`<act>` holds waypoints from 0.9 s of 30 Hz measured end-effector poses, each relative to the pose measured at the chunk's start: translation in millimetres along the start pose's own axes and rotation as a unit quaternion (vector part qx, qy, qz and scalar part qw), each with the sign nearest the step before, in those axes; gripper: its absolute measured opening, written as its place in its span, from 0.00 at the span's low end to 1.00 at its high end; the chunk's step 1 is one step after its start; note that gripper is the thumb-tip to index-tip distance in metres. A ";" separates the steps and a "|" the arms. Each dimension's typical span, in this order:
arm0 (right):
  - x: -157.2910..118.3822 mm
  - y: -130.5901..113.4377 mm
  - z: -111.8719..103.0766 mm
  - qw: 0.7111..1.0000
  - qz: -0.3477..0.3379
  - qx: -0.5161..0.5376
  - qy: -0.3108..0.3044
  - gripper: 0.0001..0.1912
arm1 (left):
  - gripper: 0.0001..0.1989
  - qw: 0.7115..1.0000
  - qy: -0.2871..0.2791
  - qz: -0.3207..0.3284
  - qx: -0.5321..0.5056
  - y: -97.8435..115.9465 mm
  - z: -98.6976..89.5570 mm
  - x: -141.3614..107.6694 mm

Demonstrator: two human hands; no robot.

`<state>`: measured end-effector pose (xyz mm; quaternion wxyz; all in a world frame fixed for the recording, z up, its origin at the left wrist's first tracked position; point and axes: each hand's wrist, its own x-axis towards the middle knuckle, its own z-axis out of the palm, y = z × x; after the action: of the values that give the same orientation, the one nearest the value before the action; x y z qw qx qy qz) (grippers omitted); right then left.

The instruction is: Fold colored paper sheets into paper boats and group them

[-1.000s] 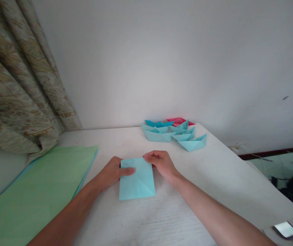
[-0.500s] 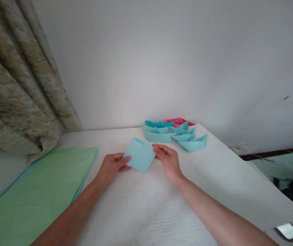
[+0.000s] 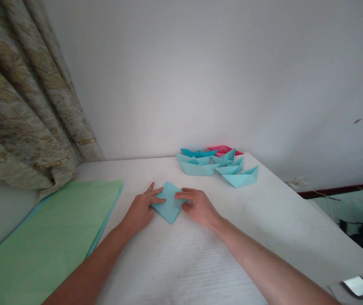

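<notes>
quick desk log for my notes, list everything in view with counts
folded paper square: 1, light blue, on the white table between the hands
paper boats: about 6, light blue, far table edge
paper boat: 1, deep blue, behind those
paper boat: 1, pink, at the back
paper stack: 1, green, blue edge beneath, lower left
curtain: 1, beige patterned, far left
wall: 1, white, behind the table
phone: 1, dark with bright screen, lower right corner
left hand: 1, bare, fingers spread on the square
right hand: 1, bare, on the square

A plain white wall (image 3: 213, 72) beside patterned curtains (image 3: 31, 97)
</notes>
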<state>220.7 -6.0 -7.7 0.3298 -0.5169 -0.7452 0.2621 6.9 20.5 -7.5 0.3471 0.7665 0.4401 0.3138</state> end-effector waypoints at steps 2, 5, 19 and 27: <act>-1.7 -4.6 -3.0 0.999 -0.024 -0.038 -0.019 0.27 | 0.31 1.000 -0.006 0.007 0.012 0.4 -0.7 -0.8; -5.4 -13.5 -8.4 0.991 -0.053 -0.105 -0.059 0.26 | 0.32 1.000 -0.007 0.012 0.018 -1.4 -0.2 -1.2; -6.7 -10.8 -4.8 0.988 -0.090 -0.125 -0.027 0.11 | 0.18 0.997 -0.019 0.020 0.072 -0.2 1.1 0.8; -2.5 -13.5 -6.4 0.989 -0.096 -0.113 0.005 0.11 | 0.14 0.996 -0.066 0.061 0.026 8.8 -1.0 -0.9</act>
<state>218.1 -12.5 5.7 0.2971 -0.4782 -0.8144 0.1408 9.7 16.8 0.0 0.3352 0.8201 0.3763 0.2711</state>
